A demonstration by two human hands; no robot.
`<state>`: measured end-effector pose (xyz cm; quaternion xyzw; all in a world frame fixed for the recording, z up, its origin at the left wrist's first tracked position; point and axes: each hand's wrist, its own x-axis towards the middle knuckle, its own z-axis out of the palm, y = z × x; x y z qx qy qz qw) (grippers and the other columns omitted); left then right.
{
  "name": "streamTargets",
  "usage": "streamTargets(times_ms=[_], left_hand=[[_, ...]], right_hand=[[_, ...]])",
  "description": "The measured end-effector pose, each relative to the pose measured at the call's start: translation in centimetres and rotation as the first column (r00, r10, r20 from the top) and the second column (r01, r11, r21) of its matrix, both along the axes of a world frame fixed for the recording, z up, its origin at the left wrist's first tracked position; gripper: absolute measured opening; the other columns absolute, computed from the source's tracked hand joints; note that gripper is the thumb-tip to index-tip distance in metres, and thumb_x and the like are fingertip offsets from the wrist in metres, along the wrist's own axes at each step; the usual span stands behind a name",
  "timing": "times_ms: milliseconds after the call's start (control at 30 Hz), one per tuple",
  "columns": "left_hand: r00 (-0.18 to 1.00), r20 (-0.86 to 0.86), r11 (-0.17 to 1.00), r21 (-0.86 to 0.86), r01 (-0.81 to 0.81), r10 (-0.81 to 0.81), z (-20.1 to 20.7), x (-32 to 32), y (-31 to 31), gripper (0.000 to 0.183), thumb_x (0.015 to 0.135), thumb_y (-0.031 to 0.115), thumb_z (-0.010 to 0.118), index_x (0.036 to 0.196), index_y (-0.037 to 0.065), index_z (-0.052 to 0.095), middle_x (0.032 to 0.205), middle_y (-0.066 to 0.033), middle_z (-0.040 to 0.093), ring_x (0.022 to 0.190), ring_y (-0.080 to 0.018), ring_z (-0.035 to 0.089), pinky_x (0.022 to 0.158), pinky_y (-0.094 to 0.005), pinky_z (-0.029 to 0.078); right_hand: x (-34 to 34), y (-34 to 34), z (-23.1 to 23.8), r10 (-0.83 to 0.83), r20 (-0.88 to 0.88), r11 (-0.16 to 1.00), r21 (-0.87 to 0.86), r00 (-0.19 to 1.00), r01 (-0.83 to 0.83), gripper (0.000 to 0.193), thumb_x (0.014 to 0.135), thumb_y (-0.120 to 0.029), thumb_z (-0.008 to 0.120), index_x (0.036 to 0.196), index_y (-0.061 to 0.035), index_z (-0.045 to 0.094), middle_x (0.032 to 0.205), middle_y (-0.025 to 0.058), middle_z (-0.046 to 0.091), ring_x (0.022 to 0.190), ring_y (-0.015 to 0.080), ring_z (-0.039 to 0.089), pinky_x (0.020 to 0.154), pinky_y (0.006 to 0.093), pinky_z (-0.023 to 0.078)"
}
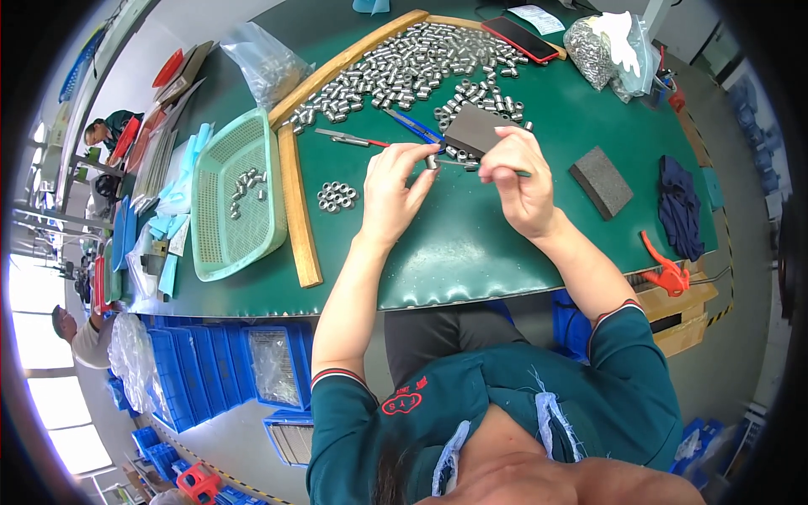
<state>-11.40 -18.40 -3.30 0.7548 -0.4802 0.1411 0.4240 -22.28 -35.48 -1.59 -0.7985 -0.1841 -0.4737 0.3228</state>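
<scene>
My left hand (391, 187) pinches a small shiny metal sleeve (432, 162) between thumb and fingertips above the green table. A thin metal rod-like tool (457, 163) reaches from the sleeve toward my right hand (523, 183), whose curled fingers grip its other end. Whether the tip sits inside the sleeve or only touches it, I cannot tell. Just beyond my hands lie a dark grey block (475, 129), blue-handled pliers (412, 126) and a slim tool with a red handle (349, 138). A little cluster of sleeves (337, 196) stands left of my left hand.
Wooden strips (300, 210) fence a big heap of metal sleeves (412, 63). A green basket (202, 244) holds several more. To the right are a grey abrasive block (601, 183), a dark cloth (678, 206) and orange-red pliers (667, 268). A phone (519, 39) lies at the back.
</scene>
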Motion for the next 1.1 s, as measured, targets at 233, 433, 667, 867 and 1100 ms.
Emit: streamTargets(times_ms=[233,433,667,867,1100], left_hand=[[0.982,-0.184,0.993,-0.111,0.034,-0.054,0.1,0.3,-0.1,0.032,0.077,0.005,0.069,0.108,0.010,0.064,0.101,-0.0074,0.064,0.095,-0.0244,0.060,0.084,-0.0335,0.046],[0.985,-0.152,0.993,-0.098,0.072,-0.086,0.0,0.2,-0.2,0.034,0.077,0.004,0.069,0.110,0.009,0.064,0.099,-0.0075,0.064,0.093,-0.0243,0.061,0.083,-0.0334,0.047],[0.975,-0.202,0.987,-0.149,0.066,-0.095,0.7,-0.7,-0.3,0.038,0.074,0.004,0.071,0.111,0.009,0.064,0.095,-0.0073,0.064,0.088,-0.0233,0.060,0.080,-0.0325,0.048],[0.996,-0.070,0.994,-0.092,0.052,-0.059,0.4,-0.3,-0.1,0.037,0.074,0.003,0.071,0.109,0.009,0.063,0.093,-0.0072,0.065,0.085,-0.0237,0.061,0.078,-0.0335,0.048],[0.999,-0.011,0.984,-0.175,0.042,-0.044,0.0,0.4,-0.1,0.032,0.079,-0.003,0.067,0.109,0.006,0.063,0.095,-0.0072,0.065,0.084,-0.0178,0.060,0.076,-0.0289,0.048]], right_hand=[[-0.2,-0.2,0.3,-0.041,0.131,0.999,-0.005,0.991,0.042,0.016,0.096,-0.026,0.048,0.089,-0.0129,0.053,0.069,-0.0029,0.059,0.063,0.0156,0.057,0.090,0.0397,0.039],[-0.1,0.2,0.3,0.008,0.112,1.000,0.021,0.994,-0.010,0.016,0.096,-0.026,0.049,0.087,-0.0130,0.054,0.069,-0.0036,0.058,0.064,0.0150,0.056,0.089,0.0394,0.039],[0.2,1.0,-0.1,0.141,-0.099,0.809,0.585,0.985,-0.057,0.031,0.101,-0.030,0.040,0.087,-0.0050,0.053,0.075,0.0023,0.055,0.069,0.0107,0.053,0.076,0.0275,0.044],[1.1,0.4,-0.1,0.294,-0.214,0.456,0.888,0.932,0.060,0.037,0.102,-0.034,0.036,0.088,-0.0046,0.053,0.077,0.0017,0.053,0.070,0.0081,0.050,0.069,0.0233,0.042],[1.3,-1.0,-0.1,0.072,-0.024,0.580,0.815,0.997,-0.022,0.031,0.102,-0.032,0.037,0.094,-0.0055,0.051,0.083,0.0021,0.052,0.076,0.0085,0.049,0.073,0.0243,0.042]])
